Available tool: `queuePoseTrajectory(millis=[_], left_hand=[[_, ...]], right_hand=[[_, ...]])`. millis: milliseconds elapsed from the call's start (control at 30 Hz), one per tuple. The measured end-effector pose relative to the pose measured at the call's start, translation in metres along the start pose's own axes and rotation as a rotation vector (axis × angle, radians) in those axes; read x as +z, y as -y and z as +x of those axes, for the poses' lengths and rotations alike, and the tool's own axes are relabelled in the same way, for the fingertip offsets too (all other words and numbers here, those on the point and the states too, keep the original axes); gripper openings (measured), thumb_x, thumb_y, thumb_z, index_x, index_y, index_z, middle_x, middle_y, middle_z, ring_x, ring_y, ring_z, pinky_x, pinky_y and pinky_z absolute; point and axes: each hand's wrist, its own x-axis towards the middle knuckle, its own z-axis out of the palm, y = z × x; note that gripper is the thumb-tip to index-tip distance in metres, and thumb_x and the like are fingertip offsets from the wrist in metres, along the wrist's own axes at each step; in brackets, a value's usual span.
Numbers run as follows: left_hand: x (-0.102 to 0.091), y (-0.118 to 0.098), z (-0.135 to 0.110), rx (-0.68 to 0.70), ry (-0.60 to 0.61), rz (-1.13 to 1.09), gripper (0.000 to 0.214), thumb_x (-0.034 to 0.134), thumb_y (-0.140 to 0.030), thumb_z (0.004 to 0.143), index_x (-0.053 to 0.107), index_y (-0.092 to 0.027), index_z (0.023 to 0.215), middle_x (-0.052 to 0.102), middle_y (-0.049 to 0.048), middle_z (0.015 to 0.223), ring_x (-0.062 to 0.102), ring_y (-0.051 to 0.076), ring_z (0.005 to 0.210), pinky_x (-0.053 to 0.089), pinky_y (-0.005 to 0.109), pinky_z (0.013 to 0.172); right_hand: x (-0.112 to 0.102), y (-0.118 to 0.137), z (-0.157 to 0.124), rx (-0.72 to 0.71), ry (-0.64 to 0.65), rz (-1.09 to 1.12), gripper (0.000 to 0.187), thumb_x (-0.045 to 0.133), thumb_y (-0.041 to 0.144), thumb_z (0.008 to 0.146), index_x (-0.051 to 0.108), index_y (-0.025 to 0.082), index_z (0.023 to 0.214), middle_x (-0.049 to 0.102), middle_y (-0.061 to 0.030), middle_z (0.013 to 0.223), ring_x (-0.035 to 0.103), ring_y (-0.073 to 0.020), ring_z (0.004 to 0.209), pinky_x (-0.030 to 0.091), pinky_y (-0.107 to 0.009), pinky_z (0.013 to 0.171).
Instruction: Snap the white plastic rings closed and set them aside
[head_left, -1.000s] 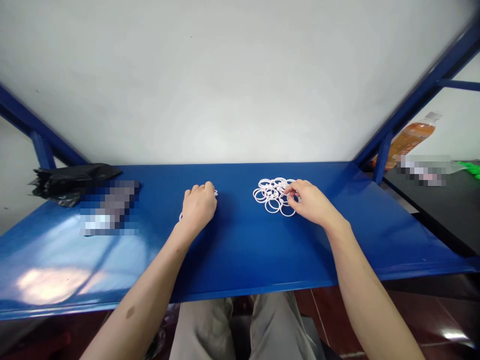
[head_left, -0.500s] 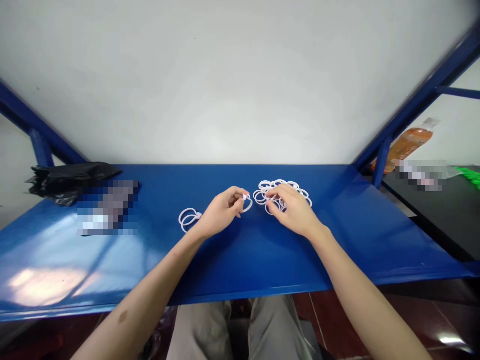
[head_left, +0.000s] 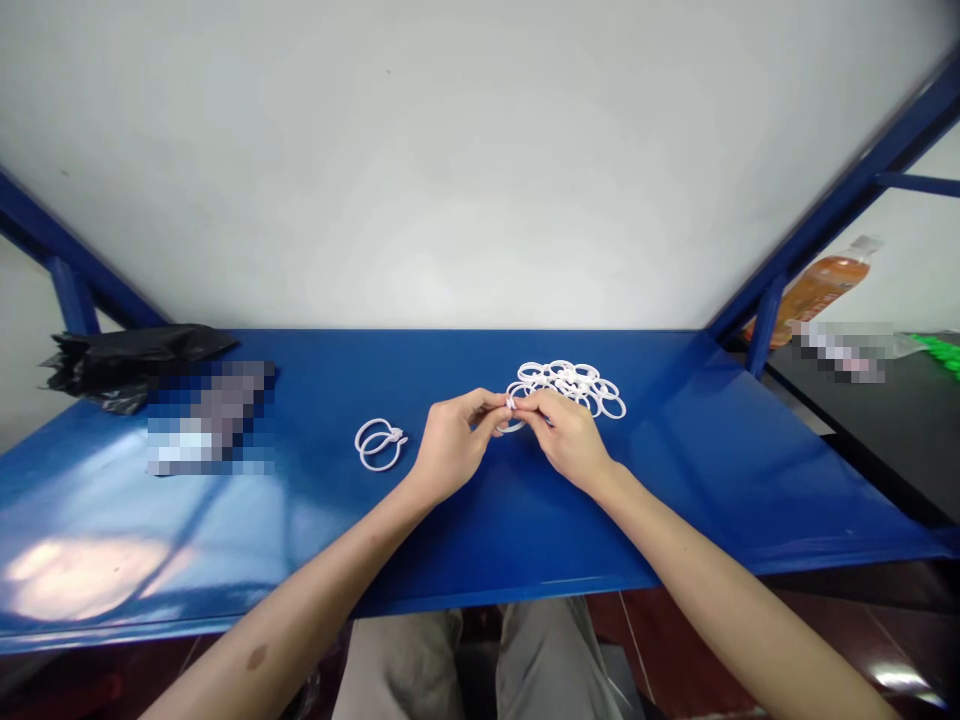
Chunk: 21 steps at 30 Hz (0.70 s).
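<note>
At the middle of the head view, my left hand (head_left: 454, 442) and my right hand (head_left: 571, 438) meet fingertip to fingertip. Both pinch the clasp end of a white plastic ring (head_left: 513, 428), whose loop hangs just below the fingers. The fingers hide most of the clasp, so I cannot tell whether it is fastened. Just behind my right hand lies a cluster of several similar white rings (head_left: 576, 378), overlapping one another. To the left of my left hand, two white rings (head_left: 379, 446) lie crossed on the blue table.
The blue table (head_left: 315, 540) runs up to a pale wall. On its left are a black plastic bag (head_left: 142, 360) and a blurred-out dark object (head_left: 217, 415). Blue metal struts rise at both sides. A black surface on the right holds an orange drink bottle (head_left: 829, 285).
My right hand has moved left from the ring cluster to meet my left hand at the ring. My left hand has shifted slightly right, uncovering more of the two rings on the left.
</note>
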Motion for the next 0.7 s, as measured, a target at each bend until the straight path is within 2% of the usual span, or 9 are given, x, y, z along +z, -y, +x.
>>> queuePoseTrajectory(millis=[167, 333, 533, 700], left_hand=[[-0.004, 0.001, -0.002, 0.232, -0.03, 0.225, 0.013, 0.066, -0.032, 0.091, 0.076, -0.024, 0.091, 0.079, 0.0046, 0.098, 0.074, 0.023, 0.088, 0.057, 0.035, 0.082], [-0.007, 0.004, 0.001, 0.323, -0.005, 0.296, 0.01, 0.068, -0.028, 0.091, 0.076, -0.023, 0.088, 0.08, 0.0032, 0.091, 0.074, 0.02, 0.081, 0.056, 0.029, 0.074], [-0.003, 0.009, 0.003, 0.375, -0.042, 0.33, 0.007, 0.065, -0.025, 0.092, 0.071, -0.022, 0.095, 0.078, 0.0007, 0.092, 0.069, 0.012, 0.071, 0.054, 0.022, 0.067], [0.004, 0.006, 0.0, 0.269, -0.117, 0.424, 0.008, 0.061, -0.025, 0.09, 0.063, -0.022, 0.097, 0.07, -0.0044, 0.072, 0.061, 0.009, 0.058, 0.048, 0.021, 0.058]], right_hand=[[-0.001, 0.002, -0.004, -0.129, 0.024, -0.153, 0.02, 0.051, 0.021, 0.102, 0.069, 0.021, 0.096, 0.074, -0.0068, 0.087, 0.067, -0.0207, 0.079, 0.056, -0.035, 0.073], [0.001, -0.001, -0.005, -0.168, 0.076, -0.295, 0.025, 0.047, 0.018, 0.103, 0.069, 0.02, 0.093, 0.073, -0.0074, 0.085, 0.065, -0.0197, 0.077, 0.053, -0.032, 0.07], [0.001, -0.002, -0.001, -0.219, 0.024, -0.391, 0.022, 0.048, 0.017, 0.103, 0.068, 0.019, 0.094, 0.073, -0.007, 0.086, 0.065, -0.0189, 0.08, 0.052, -0.03, 0.072], [-0.002, 0.003, 0.003, -0.212, 0.031, -0.296, 0.019, 0.048, 0.016, 0.102, 0.066, 0.02, 0.103, 0.072, -0.0074, 0.093, 0.066, -0.0206, 0.088, 0.056, -0.034, 0.079]])
